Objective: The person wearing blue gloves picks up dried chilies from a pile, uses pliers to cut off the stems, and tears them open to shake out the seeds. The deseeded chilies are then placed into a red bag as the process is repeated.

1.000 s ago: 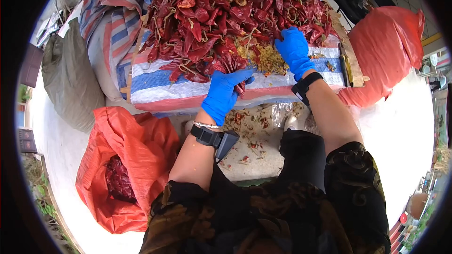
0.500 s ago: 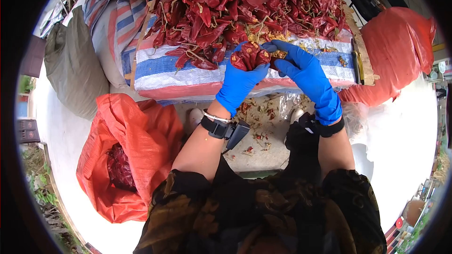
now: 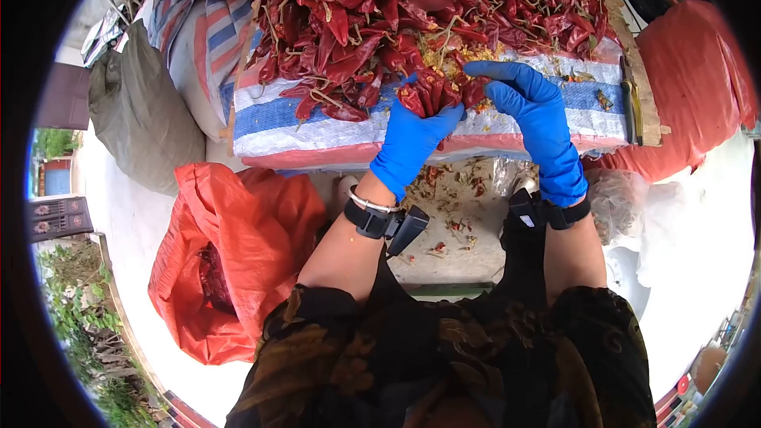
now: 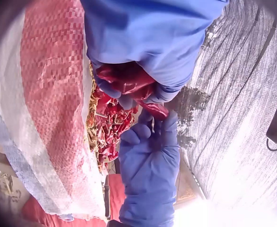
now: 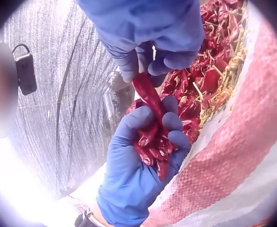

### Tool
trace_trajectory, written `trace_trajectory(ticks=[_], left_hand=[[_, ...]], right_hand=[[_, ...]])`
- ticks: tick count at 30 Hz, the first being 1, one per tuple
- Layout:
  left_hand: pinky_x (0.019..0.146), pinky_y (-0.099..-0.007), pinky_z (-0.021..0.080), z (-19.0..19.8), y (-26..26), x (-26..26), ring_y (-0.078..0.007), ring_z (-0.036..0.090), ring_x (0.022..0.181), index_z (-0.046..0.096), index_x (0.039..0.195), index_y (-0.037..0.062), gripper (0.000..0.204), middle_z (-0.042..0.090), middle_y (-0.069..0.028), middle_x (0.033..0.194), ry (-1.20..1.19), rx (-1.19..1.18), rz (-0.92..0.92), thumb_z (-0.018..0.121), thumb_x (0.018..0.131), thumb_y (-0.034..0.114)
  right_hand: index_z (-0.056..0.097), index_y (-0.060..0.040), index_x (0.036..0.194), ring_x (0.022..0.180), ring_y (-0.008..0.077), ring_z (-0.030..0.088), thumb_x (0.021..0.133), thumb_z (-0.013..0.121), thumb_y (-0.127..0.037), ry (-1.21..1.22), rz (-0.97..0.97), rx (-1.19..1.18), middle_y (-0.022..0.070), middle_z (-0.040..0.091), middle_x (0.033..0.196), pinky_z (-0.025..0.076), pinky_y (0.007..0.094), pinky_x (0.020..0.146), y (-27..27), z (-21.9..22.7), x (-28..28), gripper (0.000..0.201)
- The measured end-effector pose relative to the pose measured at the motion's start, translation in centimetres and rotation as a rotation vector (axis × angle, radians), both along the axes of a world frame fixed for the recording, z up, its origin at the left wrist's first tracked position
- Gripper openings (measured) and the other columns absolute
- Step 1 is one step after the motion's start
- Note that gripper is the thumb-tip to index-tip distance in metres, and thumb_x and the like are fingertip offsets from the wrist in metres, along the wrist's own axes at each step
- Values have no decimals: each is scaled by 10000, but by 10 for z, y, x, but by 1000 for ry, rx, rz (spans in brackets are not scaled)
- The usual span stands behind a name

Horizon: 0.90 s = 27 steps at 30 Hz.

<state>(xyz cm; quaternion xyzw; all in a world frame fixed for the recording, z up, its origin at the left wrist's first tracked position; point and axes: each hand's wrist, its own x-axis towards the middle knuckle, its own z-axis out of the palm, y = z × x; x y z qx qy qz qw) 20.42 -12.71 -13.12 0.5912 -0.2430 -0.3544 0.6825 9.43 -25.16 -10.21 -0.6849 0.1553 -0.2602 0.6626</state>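
Observation:
In a blue glove, the left hand (image 3: 414, 136) grips a bunch of dried red chillies (image 3: 429, 93) above the front of the table; in the right wrist view its fingers curl round the bunch (image 5: 153, 147). The gloved right hand (image 3: 533, 115) is just right of it. Its thumb and fingers pinch the end of one long red chilli (image 5: 149, 96), whose other end lies against the left hand's bunch. In the left wrist view the right hand (image 4: 150, 163) meets this chilli (image 4: 156, 109) below the left hand (image 4: 145, 40).
A large heap of dried chillies (image 3: 357, 16) covers the back of the striped sheet (image 3: 317, 133), with yellowish bits beside it. An open red sack (image 3: 238, 246) holding chillies stands lower left, a grey-green sack (image 3: 147, 115) behind it. Another red sack (image 3: 690, 87) stands right, near a yellow-and-black tool (image 3: 632, 111).
From the heap, the right hand has come back toward the left hand. The left hand has moved right and turned up its bunch. The head view has shifted slightly.

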Motion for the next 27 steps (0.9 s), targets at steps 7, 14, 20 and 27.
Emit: trace_trajectory(ticks=[7, 14, 20, 27], left_hand=[[738, -244, 471, -1, -5, -13, -106, 564, 833, 457, 1084, 35, 432, 577, -40, 949, 24, -9, -91, 667, 707, 10], [448, -193, 383, 5, 1, -18, -60, 512, 544, 568, 830, 52, 109, 576, -8, 673, -105, -55, -169, 627, 752, 100], [588, -226, 453, -12, 2, 0, -92, 560, 652, 560, 931, 25, 228, 597, -21, 771, 91, -98, -162, 648, 722, 48], [618, -229, 463, -3, 2, -1, -102, 575, 682, 570, 919, 18, 230, 603, -31, 779, 142, -101, -117, 654, 709, 53]], right_hand=[[641, -49, 921, 667, 35, 486, 845, 547, -120, 121, -95, 6, -4, 627, 834, 390, 186, 587, 0, -6, -7, 140], [624, -10, 910, 497, 30, 298, 876, 499, -144, 108, 9, 677, -45, 464, 629, 249, 172, 448, 3, -6, -11, 186], [644, -47, 930, 568, 26, 365, 883, 499, -220, -27, 23, 223, -32, 552, 710, 314, 181, 523, 3, 0, -9, 231], [613, -28, 979, 813, 78, 545, 818, 569, -33, -19, 0, -31, 21, 628, 907, 435, 213, 753, 4, -3, -6, 167]])
